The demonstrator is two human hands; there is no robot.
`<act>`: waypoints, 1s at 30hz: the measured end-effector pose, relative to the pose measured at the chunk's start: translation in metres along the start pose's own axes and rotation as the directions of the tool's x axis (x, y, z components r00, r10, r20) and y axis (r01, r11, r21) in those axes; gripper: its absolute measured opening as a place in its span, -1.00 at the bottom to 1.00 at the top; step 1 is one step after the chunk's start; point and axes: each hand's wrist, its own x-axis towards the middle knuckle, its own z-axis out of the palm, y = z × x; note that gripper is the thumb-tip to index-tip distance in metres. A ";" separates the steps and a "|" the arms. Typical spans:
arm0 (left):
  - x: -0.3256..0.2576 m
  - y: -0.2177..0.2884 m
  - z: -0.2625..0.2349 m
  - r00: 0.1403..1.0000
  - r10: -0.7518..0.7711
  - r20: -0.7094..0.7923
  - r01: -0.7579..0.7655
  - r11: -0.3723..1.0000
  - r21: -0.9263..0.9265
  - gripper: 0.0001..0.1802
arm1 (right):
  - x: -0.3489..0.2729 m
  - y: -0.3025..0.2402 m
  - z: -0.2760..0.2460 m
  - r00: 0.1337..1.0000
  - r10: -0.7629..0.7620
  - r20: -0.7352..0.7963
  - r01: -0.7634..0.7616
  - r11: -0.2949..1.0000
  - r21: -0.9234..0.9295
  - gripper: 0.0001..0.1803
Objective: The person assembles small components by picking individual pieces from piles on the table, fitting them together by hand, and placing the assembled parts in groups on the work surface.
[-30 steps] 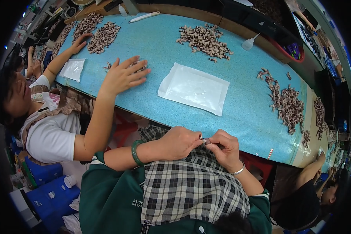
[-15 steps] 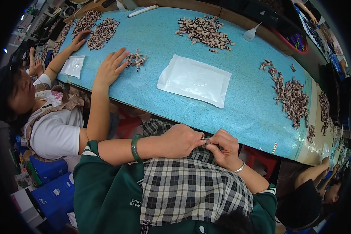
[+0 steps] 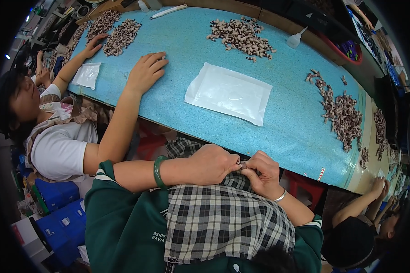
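Observation:
My left hand [image 3: 212,164] and my right hand [image 3: 262,172] meet over a checked cloth [image 3: 223,214] in my lap, just below the near edge of the blue table [image 3: 287,132]. Both pinch one small dark piece [image 3: 243,165] between the fingertips. A green bangle [image 3: 158,172] circles my left wrist and a thin silver one [image 3: 280,196] my right. Straight ahead on the table lies a clear plastic bag [image 3: 230,92].
Heaps of small brown-and-white pieces lie at the far middle [image 3: 242,35], the right [image 3: 344,116] and the far left [image 3: 121,36]. A co-worker on my left rests a hand [image 3: 146,73] on the table beside a smaller bag [image 3: 86,75]. Another person's hands [image 3: 380,186] show at the right.
The co-worker's nearer hand slid a small heap of pieces across the table and now lies flat over it. My hands stay together on the small piece.

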 end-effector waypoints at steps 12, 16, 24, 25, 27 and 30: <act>-0.008 0.008 -0.004 0.981 0.134 -0.142 -0.113 0.983 0.147 -0.76 | 0.011 -0.003 0.000 0.965 -0.263 -0.012 0.261 0.960 -0.099 -0.80; -0.011 0.004 -0.005 0.983 0.115 -0.142 -0.093 0.984 0.153 -0.77 | 0.013 -0.003 0.002 0.967 -0.254 0.020 0.255 0.960 -0.114 -0.81; -0.020 -0.010 -0.007 0.978 0.039 -0.207 -0.042 0.999 -0.009 -0.78 | 0.026 -0.007 0.010 0.991 -0.095 0.091 0.103 0.991 -0.088 -0.87; -0.020 -0.011 -0.009 0.983 -0.020 -0.183 0.010 0.998 -0.059 -0.71 | 0.029 -0.008 0.010 0.991 -0.096 0.098 0.105 0.990 -0.090 -0.87; -0.020 -0.019 -0.013 0.981 -0.034 -0.191 0.004 0.987 -0.158 -0.70 | 0.038 -0.013 0.009 0.987 0.087 0.137 -0.093 0.995 0.041 -0.91; -0.023 -0.021 -0.021 0.975 -0.079 -0.209 -0.003 0.932 -0.362 -0.68 | 0.051 -0.016 0.007 0.955 0.215 0.203 -0.250 0.954 0.165 -0.91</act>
